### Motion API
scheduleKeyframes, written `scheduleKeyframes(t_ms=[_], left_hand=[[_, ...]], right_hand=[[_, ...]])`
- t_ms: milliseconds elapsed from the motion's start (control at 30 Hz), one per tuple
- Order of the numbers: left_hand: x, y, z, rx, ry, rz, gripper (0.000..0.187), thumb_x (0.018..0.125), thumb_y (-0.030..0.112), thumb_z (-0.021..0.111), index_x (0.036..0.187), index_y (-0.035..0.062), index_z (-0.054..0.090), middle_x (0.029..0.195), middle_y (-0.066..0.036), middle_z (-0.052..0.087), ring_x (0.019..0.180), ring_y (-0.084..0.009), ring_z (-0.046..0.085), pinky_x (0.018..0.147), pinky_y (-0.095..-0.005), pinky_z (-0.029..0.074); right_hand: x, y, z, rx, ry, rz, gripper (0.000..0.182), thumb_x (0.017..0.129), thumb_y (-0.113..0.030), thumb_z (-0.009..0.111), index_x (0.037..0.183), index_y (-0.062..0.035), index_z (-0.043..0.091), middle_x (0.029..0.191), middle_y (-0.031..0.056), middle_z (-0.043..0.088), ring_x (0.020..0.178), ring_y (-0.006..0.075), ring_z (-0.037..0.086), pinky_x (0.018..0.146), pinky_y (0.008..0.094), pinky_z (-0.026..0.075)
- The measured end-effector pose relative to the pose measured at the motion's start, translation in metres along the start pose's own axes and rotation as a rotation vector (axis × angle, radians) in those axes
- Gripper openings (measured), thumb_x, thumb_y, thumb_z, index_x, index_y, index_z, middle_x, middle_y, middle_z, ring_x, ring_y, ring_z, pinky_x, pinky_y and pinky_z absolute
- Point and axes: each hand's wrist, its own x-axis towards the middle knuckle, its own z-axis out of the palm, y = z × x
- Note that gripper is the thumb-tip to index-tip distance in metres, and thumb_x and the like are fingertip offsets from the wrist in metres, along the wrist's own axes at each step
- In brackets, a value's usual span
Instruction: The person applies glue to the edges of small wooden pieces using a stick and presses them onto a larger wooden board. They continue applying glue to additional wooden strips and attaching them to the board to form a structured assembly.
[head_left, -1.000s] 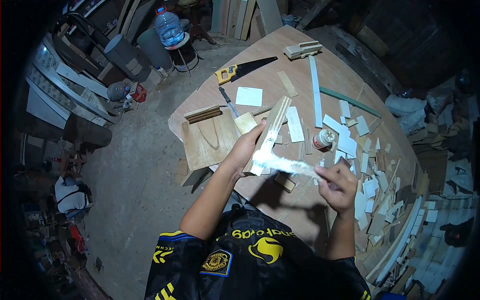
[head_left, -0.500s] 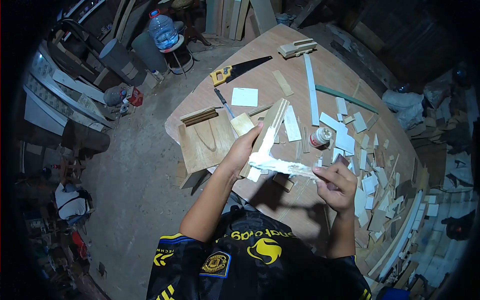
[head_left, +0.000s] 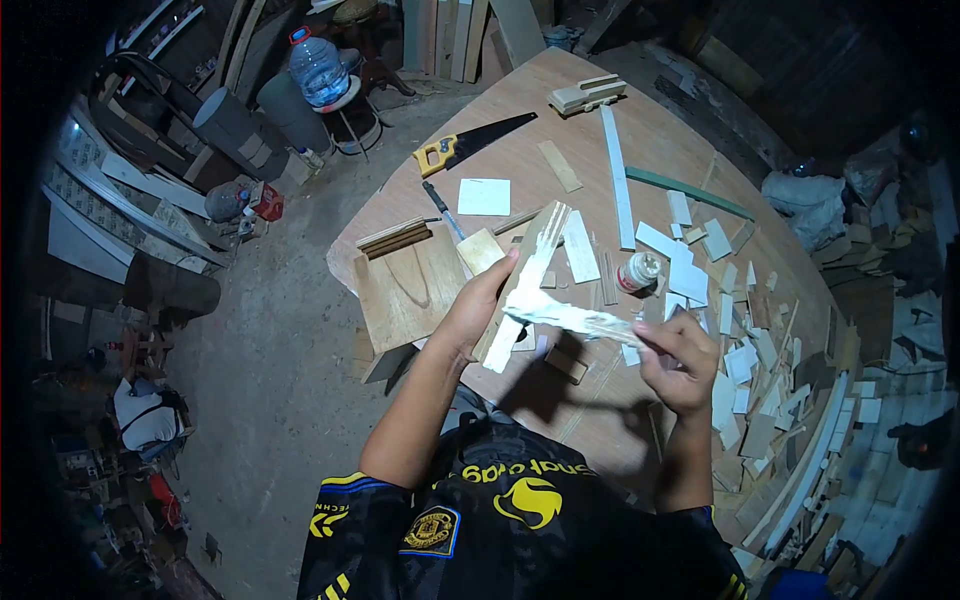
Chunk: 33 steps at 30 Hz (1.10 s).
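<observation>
My left hand is wrapped round a wooden board that stands tilted above the table, its narrow edge partly coated in white glue. Pinched in my right hand is a thin wooden stick, thickly smeared with white glue, its left end touching the board's edge. A small glue jar stands on the table beyond my right hand. To the left of my left hand lies a wooden box-like piece.
The wooden table bears a yellow-handled saw, a wooden block, a green strip, a long pale strip and several offcuts on the right. A water bottle stands on a stool at the back left.
The glued stick has moved along the board's edge toward me, and white glue now covers more of that edge. The board is slightly turned. The view has shifted a little.
</observation>
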Motion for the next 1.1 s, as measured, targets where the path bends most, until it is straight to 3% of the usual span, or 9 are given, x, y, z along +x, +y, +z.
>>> scheduleKeyframes(t_ms=[67, 367, 567, 833, 900, 1000, 1100], left_hand=[[0.0, 0.0, -0.007, 0.025, -0.114, -0.014, 0.042, 0.099, 0.042, 0.045, 0.106, 0.0056, 0.064, 0.078, -0.003, 0.065, 0.064, -0.0086, 0.063, 0.054, -0.0232, 0.052], [-0.005, 0.003, -0.002, 0.099, -0.108, -0.068, 0.042, 0.099, 0.042, 0.045, 0.107, 0.0051, 0.064, 0.077, -0.002, 0.064, 0.06, -0.0081, 0.062, 0.051, -0.0231, 0.051], [-0.006, 0.007, -0.002, 0.092, -0.099, -0.075, 0.043, 0.099, 0.043, 0.046, 0.107, 0.0051, 0.064, 0.077, -0.003, 0.064, 0.061, -0.0082, 0.062, 0.052, -0.0229, 0.051], [-0.002, -0.001, -0.004, 0.163, -0.13, -0.107, 0.045, 0.098, 0.045, 0.047, 0.104, 0.0044, 0.065, 0.076, -0.003, 0.064, 0.059, -0.0084, 0.062, 0.051, -0.0228, 0.05], [-0.001, 0.0, -0.005, 0.157, -0.136, -0.101, 0.044, 0.098, 0.045, 0.047, 0.104, 0.0045, 0.065, 0.076, -0.003, 0.064, 0.059, -0.0085, 0.062, 0.051, -0.0227, 0.05], [-0.001, -0.001, -0.006, 0.133, -0.13, -0.083, 0.044, 0.098, 0.045, 0.047, 0.105, 0.0044, 0.064, 0.076, -0.003, 0.064, 0.059, -0.0087, 0.061, 0.051, -0.0226, 0.05], [0.002, -0.003, -0.012, 0.127, -0.153, -0.068, 0.045, 0.098, 0.044, 0.047, 0.106, 0.0038, 0.064, 0.077, -0.003, 0.065, 0.06, -0.0087, 0.062, 0.051, -0.0224, 0.05]], right_hand=[[0.0, 0.0, 0.003, 0.035, -0.043, -0.005, 0.036, 0.071, 0.003, 0.069, 0.106, -0.0043, 0.072, 0.072, 0.0073, 0.057, 0.061, 0.0141, 0.052, 0.055, 0.0258, 0.042], [0.01, 0.012, -0.001, -0.068, 0.143, 0.186, 0.036, 0.073, 0.002, 0.068, 0.108, -0.0052, 0.071, 0.073, 0.0055, 0.057, 0.062, 0.0127, 0.051, 0.056, 0.0242, 0.042], [0.0, 0.01, -0.005, 0.001, 0.014, -0.089, 0.036, 0.069, 0.002, 0.07, 0.105, -0.004, 0.072, 0.07, 0.0062, 0.056, 0.06, 0.0134, 0.053, 0.054, 0.0264, 0.043], [0.011, 0.019, -0.011, -0.111, 0.172, 0.189, 0.036, 0.074, 0.001, 0.068, 0.11, -0.0042, 0.07, 0.077, 0.0071, 0.059, 0.064, 0.0121, 0.054, 0.057, 0.0243, 0.043], [0.009, 0.019, -0.012, -0.116, 0.201, 0.156, 0.036, 0.073, 0.002, 0.067, 0.108, -0.0038, 0.071, 0.076, 0.0072, 0.06, 0.064, 0.0113, 0.053, 0.055, 0.0242, 0.042], [0.001, 0.014, -0.013, -0.047, 0.089, -0.017, 0.035, 0.07, 0.002, 0.069, 0.104, -0.0049, 0.073, 0.073, 0.0069, 0.06, 0.061, 0.0125, 0.054, 0.054, 0.0257, 0.043], [0.001, 0.012, -0.008, -0.043, 0.005, -0.031, 0.035, 0.069, 0.002, 0.07, 0.103, -0.0049, 0.073, 0.073, 0.0067, 0.06, 0.062, 0.0131, 0.055, 0.055, 0.0259, 0.044]])
